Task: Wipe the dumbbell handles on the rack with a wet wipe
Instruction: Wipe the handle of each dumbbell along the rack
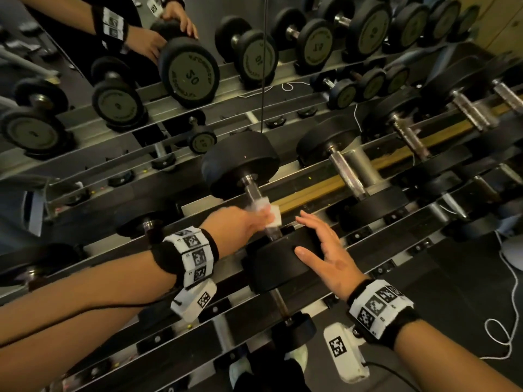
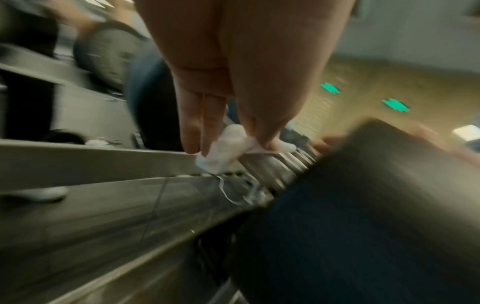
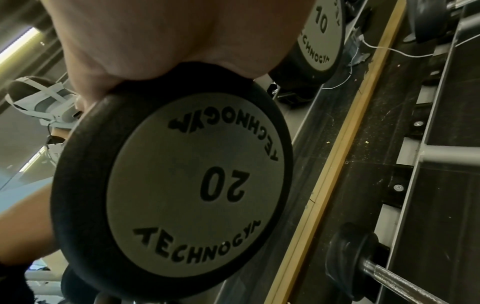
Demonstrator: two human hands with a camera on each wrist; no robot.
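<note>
At the centre of the head view a wipe (image 1: 266, 212) is pinched in the left hand (image 1: 240, 224), fingers and thumb curled over it, and is held against the handle (image 1: 254, 193) of a dumbbell (image 1: 240, 162) lying across the rack (image 1: 368, 251). In the left wrist view the wipe (image 2: 226, 150) is seen bunched under the fingertips (image 2: 192, 142), draped over the ribbed metal. The right hand (image 1: 328, 256) is laid flat, fingers straight and spread, on the near head (image 1: 271, 267) of the same dumbbell, whose end plate (image 3: 192, 185) is marked 20.

The wipe is judged soft, limp and damp, best kept folded around the bar so that it is not dragged off. The dumbbell is judged heavy and stiff, with a handle that may turn slippery once wet; rolling is best checked at the rubber head, where the right hand rests.

Access is narrowed by the two heads at either end of the handle and by the rails beneath it. More dumbbells (image 1: 351, 176) lie to the right, just beside, and smaller ones on a lower tier at the bottom. A mirror (image 1: 113, 80) fills the upper left, and a white cord (image 1: 506, 278) trails at the right edge.
</note>
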